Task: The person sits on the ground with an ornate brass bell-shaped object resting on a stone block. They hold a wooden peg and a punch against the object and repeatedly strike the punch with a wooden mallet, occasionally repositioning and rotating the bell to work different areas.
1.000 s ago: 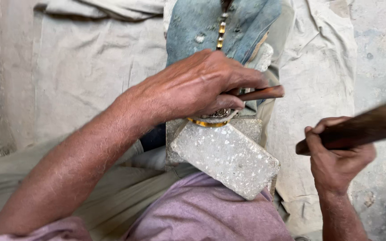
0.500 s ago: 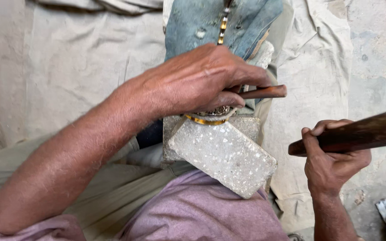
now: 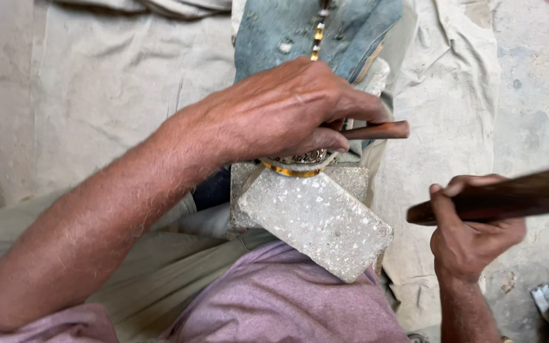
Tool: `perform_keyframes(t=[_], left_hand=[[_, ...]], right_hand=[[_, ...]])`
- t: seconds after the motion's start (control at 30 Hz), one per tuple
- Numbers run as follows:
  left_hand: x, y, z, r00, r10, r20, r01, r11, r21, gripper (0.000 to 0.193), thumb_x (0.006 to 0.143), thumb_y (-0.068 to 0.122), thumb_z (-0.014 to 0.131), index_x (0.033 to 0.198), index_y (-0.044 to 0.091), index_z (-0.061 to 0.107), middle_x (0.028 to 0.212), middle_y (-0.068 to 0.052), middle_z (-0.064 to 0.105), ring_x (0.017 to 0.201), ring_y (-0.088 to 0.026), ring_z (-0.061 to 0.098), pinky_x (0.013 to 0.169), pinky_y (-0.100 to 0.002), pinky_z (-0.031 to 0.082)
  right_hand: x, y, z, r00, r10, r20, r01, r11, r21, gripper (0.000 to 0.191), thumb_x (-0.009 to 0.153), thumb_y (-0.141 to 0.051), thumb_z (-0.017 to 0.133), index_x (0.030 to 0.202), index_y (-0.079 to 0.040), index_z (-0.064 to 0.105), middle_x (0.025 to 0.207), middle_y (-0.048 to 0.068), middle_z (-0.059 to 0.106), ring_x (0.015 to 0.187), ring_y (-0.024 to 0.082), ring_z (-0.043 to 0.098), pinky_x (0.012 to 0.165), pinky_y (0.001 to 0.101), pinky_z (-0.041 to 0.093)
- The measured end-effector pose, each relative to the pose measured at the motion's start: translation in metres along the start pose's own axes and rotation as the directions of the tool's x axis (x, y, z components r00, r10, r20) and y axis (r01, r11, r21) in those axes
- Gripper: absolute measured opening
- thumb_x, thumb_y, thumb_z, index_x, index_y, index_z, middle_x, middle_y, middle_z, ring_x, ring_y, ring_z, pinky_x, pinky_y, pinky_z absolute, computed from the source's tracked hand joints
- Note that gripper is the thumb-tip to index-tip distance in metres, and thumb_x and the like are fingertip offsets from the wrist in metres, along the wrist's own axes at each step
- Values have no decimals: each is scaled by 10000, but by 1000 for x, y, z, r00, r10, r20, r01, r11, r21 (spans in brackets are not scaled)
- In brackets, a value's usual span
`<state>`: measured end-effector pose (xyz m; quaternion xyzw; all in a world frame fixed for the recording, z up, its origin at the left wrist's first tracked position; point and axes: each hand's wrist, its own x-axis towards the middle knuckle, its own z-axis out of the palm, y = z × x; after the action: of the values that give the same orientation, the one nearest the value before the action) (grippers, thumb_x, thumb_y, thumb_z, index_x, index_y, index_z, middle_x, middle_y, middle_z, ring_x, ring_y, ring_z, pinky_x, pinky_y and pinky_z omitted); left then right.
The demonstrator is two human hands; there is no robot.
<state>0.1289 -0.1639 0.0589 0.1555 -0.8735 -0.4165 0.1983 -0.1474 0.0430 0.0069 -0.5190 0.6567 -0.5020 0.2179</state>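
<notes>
stone block (image 3: 316,222): speckled grey slab tilted on the person's lap, over a second grey block beneath; same spot as a second ago.
left hand (image 3: 287,111): closed over a small brown-handled tool (image 3: 376,131), pinning an ornate metal ring piece (image 3: 293,164) with a gold rim against the top edge of the block; grip unchanged across the frames.
right hand (image 3: 474,232): fist wrapped round a dark wooden mallet handle (image 3: 509,197), held well apart to the right of the block.
change: mallet has dropped lower and tipped a bit flatter since a second ago, slightly blurred; the hand has slid down with it.
meaning: looks like mid-swing in a hammering rhythm, piece held steady.
far: denim cloth (image 3: 312,28) ahead, canvas sheet (image 3: 96,95) on the floor.
</notes>
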Motion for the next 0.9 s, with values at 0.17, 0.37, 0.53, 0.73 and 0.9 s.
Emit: perform_keyframes(t=[0.17,0.37,0.53,0.73,0.9], left_hand=[[0,2,-1,999,2,38,0,999,-39,456,781,161,847,1208,141,692,818,-70,735,763,-291,705,662,-475,499],[1,3,0,986,-136,98,136,991,11,469,822,202,825,1272,220,695,794,-49,740,741,-265,705,691,-470,498],[1,2,-1,990,132,-57,-131,991,21,484,775,166,872,1225,115,703,874,-77,753,782,-314,693,666,-472,514],[4,3,1,999,-28,30,28,1000,15,446,758,174,851,1184,167,723,772,-49,748,732,-250,724,653,-470,511],[2,4,2,998,-55,14,54,998,28,446,785,183,848,1211,169,715,795,-51,746,711,-280,704,645,-462,511]], right_hand=[[-1,-12,1,979,102,175,-3,873,-489,241,911,108,747,1095,2,634,904,82,666,789,162,651,699,321,552],[-7,-5,5,996,92,7,-90,985,-146,274,882,89,730,1083,-53,609,977,38,671,891,122,660,805,289,588],[-9,13,-6,996,1,88,8,995,-100,200,997,111,728,1119,-20,640,991,66,696,862,137,685,778,285,605],[-9,16,-6,982,-26,186,124,835,-537,255,871,127,764,1049,-1,635,975,145,666,801,175,657,713,320,543],[-13,5,3,991,57,-124,-33,982,186,303,973,99,736,1170,-96,612,1003,31,688,900,89,678,850,246,611]])
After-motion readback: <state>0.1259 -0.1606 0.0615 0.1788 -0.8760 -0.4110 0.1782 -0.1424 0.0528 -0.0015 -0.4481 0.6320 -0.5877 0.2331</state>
